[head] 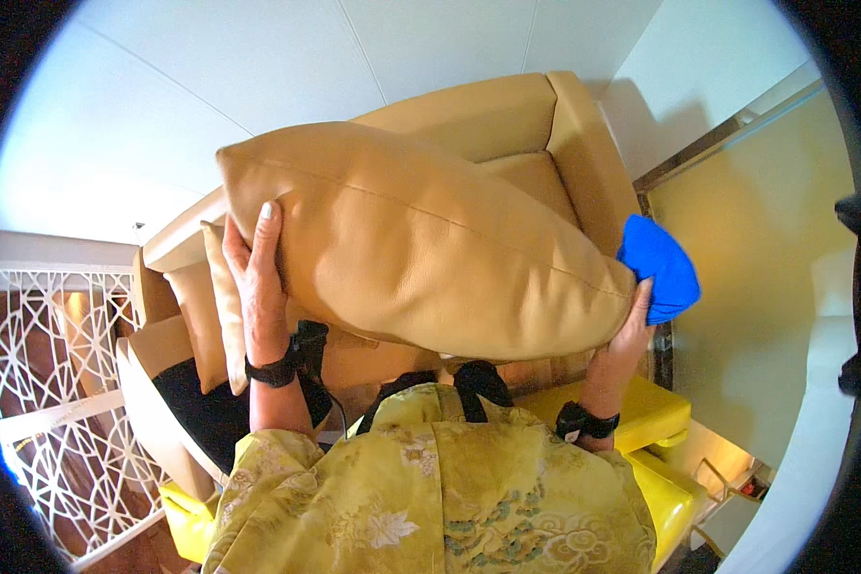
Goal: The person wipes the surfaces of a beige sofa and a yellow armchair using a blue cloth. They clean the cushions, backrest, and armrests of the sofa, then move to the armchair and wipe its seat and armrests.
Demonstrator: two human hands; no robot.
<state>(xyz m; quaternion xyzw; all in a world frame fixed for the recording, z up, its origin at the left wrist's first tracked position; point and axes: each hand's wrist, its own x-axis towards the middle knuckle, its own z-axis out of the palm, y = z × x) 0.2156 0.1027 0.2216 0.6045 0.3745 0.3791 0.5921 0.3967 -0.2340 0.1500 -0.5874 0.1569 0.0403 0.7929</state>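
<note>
A large tan leather-like cushion (416,244) is held up before me, tilted with its upper corner to the left. My left hand (256,258) grips its left end, the thumb lying on the front face. At the lower right end, my right hand (635,316) grasps the cushion's edge and also has a folded blue cloth (661,271) in it. The fingers of the right hand are mostly hidden behind the cushion and cloth. Behind the cushion stands a tan sofa (473,118), much of its seat covered from sight.
Two thinner tan cushions (195,323) lean on the sofa at left. A black item (201,402) lies on the seat below them. Yellow padded stools (653,416) stand at lower right. A white lattice screen (57,344) is at far left, and a yellowish panel (753,273) at right.
</note>
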